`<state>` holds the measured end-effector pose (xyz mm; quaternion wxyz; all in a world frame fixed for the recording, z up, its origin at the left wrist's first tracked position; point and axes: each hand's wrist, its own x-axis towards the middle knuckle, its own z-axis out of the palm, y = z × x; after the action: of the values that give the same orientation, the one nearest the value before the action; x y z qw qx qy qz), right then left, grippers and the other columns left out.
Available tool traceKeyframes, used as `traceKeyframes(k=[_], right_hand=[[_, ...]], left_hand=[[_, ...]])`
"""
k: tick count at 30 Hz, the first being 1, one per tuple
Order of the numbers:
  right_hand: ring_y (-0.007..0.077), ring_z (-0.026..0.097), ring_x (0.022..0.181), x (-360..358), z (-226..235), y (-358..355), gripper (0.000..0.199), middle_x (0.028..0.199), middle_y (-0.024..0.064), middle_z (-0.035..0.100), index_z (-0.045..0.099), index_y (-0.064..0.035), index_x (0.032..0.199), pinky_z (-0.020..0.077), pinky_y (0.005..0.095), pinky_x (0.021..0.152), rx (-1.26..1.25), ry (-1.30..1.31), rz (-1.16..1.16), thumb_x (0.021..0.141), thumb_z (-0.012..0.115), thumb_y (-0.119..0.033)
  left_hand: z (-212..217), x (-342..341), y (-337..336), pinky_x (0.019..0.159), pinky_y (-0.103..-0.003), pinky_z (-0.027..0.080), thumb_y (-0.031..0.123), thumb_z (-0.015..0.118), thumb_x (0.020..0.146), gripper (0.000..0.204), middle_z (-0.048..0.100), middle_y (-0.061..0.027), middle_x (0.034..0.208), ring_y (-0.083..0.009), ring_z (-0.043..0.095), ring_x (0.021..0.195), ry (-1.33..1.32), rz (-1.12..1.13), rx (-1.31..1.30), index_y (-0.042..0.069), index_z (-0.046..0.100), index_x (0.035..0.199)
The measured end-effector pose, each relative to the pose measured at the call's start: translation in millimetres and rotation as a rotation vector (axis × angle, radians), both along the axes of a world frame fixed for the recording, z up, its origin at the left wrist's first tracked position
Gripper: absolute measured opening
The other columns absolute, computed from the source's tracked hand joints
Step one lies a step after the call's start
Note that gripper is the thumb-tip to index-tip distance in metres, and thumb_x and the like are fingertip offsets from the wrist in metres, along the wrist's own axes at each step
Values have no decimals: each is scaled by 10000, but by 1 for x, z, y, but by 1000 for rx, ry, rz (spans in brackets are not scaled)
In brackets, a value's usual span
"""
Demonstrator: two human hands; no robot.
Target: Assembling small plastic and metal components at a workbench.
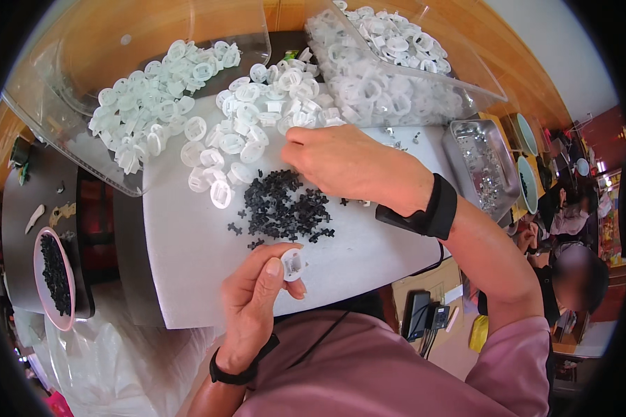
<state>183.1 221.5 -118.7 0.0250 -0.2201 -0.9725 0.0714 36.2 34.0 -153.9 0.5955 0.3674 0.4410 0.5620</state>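
My left hand (254,288) pinches a round white plastic piece (293,265) with a rectangular opening, low over the near part of the white work sheet (188,278). Beyond it lies a heap of small black cross-shaped plastic pieces (278,208). My right hand (348,163) is above the far right side of that heap, its fingers curled together and pointing left. Whatever its fingertips may hold is hidden. Past the black heap spreads a loose pile of white round pieces (247,128), close to my right fingers.
A clear bin (129,184) at the far left holds more white pieces. Another clear bin (466,83) stands at the far right, filled with them. A metal tray (459,132) with small shiny parts is at right. A pink bowl (71,306) of black pieces stands left. Another person (577,278) is at right.
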Motion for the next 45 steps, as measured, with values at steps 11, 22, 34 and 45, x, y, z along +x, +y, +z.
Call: traceKeyframes(k=[11, 22, 34, 45], right_hand=[[359, 600, 752, 9, 22, -25, 134, 787, 195, 587, 535, 31, 857, 465, 441, 653, -239, 225, -165, 750, 562, -44], [59, 559, 640, 31, 28, -85, 82, 798, 11, 617, 611, 17, 977, 461, 213, 553, -1196, 469, -430, 905, 586, -12], [78, 511, 492, 35, 20, -98, 211, 730, 60, 624, 626, 40, 934, 414, 220, 457, -1563, 703, -596, 955, 588, -167], [76, 514, 543, 35, 13, -101, 204, 753, 54, 615, 614, 38, 956, 414, 225, 469, -1748, 793, -562, 962, 575, -163]], left_hand=[[-1, -1, 0, 650, -248, 440, 255, 456, 1009, 345, 626, -72, 862, -111, 569, 684, -22, 19, -15, -39, 615, 1093], [1, 2, 0, 626, -250, 414, 279, 435, 1015, 384, 633, -110, 871, -111, 525, 644, -139, 51, -30, -56, 611, 1083], [0, 0, 1, 586, -259, 417, 272, 421, 1020, 380, 622, -103, 843, -116, 514, 630, -137, 37, -18, -59, 607, 1042], [4, 4, 1, 521, -252, 393, 271, 395, 1013, 391, 598, -114, 780, -132, 496, 564, -75, 95, -39, -60, 597, 972]])
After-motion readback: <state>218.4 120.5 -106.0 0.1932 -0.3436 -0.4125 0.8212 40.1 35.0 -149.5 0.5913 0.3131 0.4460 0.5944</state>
